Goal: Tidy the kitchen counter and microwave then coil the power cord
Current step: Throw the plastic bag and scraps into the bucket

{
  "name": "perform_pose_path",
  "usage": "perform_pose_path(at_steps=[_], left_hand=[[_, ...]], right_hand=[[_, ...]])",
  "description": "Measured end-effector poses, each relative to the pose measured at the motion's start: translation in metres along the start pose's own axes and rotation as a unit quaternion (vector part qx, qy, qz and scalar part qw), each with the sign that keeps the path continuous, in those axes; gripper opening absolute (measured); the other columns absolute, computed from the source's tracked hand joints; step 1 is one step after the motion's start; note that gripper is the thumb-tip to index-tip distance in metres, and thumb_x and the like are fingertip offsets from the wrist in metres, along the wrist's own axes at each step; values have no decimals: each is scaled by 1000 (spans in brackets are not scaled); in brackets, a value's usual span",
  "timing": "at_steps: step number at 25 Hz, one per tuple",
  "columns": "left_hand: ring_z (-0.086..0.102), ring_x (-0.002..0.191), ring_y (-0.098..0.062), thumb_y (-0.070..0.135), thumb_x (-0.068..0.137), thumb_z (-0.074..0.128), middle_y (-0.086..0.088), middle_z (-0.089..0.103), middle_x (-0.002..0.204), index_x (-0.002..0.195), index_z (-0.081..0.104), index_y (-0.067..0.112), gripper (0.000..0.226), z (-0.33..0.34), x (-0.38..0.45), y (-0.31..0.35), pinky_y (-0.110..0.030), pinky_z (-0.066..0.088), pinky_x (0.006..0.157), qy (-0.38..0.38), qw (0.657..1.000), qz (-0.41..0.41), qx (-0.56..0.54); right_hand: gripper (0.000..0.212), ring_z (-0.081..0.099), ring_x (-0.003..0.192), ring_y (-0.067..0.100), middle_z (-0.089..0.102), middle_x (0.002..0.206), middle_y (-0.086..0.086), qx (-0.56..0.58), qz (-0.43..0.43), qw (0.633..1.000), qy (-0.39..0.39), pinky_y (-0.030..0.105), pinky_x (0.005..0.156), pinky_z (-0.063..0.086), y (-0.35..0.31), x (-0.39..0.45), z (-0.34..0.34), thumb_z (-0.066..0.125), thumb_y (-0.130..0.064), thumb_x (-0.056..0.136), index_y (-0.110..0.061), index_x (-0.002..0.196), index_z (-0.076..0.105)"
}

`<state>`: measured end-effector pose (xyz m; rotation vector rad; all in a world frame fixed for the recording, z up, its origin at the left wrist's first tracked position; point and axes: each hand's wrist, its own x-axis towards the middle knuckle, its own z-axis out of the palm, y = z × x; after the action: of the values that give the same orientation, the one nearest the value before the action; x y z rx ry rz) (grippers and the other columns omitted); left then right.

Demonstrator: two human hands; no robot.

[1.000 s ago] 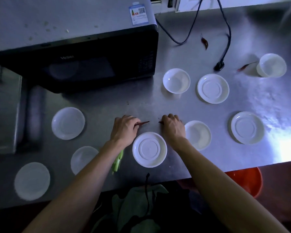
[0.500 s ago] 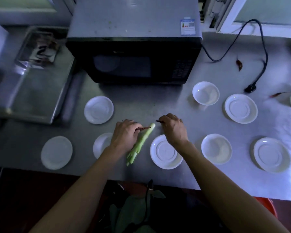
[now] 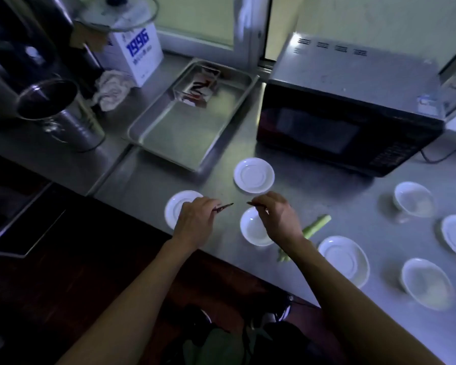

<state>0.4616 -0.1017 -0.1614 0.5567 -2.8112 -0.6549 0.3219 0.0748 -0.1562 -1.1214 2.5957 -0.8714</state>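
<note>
Both hands have lifted off the desk (image 3: 148,180): our left hand (image 3: 195,223) and right hand (image 3: 281,218) each pinch a dried chili, tips pointing inward. Up and left lies the tray (image 3: 169,133), nearer the left hand.

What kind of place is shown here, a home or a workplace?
Probably a commercial or canteen kitchen, though I cannot be sure. The steel counter, the deep steel tray and a microwave beside many identical white saucers suggest it.
</note>
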Motion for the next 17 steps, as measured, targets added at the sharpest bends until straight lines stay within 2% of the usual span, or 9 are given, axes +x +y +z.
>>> perform_pose_path(at_steps=[2, 5, 8, 12, 17], left_hand=[[63, 98, -35, 5, 91, 59, -11, 70, 106, 110, 72, 8, 23, -24, -19, -27, -49, 48, 81, 2, 1000, -19, 20], [61, 100, -33, 10, 93, 57, -9, 69, 106, 112, 71, 13, 23, -69, -52, -72, -46, 46, 82, 23, 998, -45, 48], [58, 103, -29, 11, 93, 52, -5, 65, 107, 112, 68, 15, 25, -102, -76, -107, -42, 42, 84, 31, 993, -81, 79], [56, 107, -21, 13, 94, 50, 1, 64, 112, 119, 65, 17, 29, -132, -86, -134, -40, 40, 90, 47, 991, -106, 71], [56, 105, -18, 13, 92, 56, 3, 64, 112, 120, 66, 20, 30, -160, -82, -163, -38, 41, 91, 85, 987, -117, 69]], right_hand=[[20, 61, 98, 29, 67, 101, 3, 8, -4, 1000, -4, 42, 77, 52, -34, -2, 16, 61, -13, 95, -18, 109, 74], [18, 63, 92, 31, 68, 97, 6, 21, -66, 998, -12, 44, 73, 52, -91, 0, 40, 64, -9, 92, -14, 106, 75], [21, 63, 90, 30, 69, 97, 6, 19, -100, 995, -26, 43, 78, 51, -138, 5, 57, 64, -7, 91, -16, 106, 76], [22, 63, 93, 20, 69, 102, -3, 8, -107, 994, -26, 36, 79, 50, -179, 20, 70, 63, -14, 93, -26, 106, 75], [20, 64, 83, 22, 67, 94, -1, 16, -149, 988, -26, 42, 72, 54, -215, 48, 87, 63, -13, 94, -24, 105, 76]])
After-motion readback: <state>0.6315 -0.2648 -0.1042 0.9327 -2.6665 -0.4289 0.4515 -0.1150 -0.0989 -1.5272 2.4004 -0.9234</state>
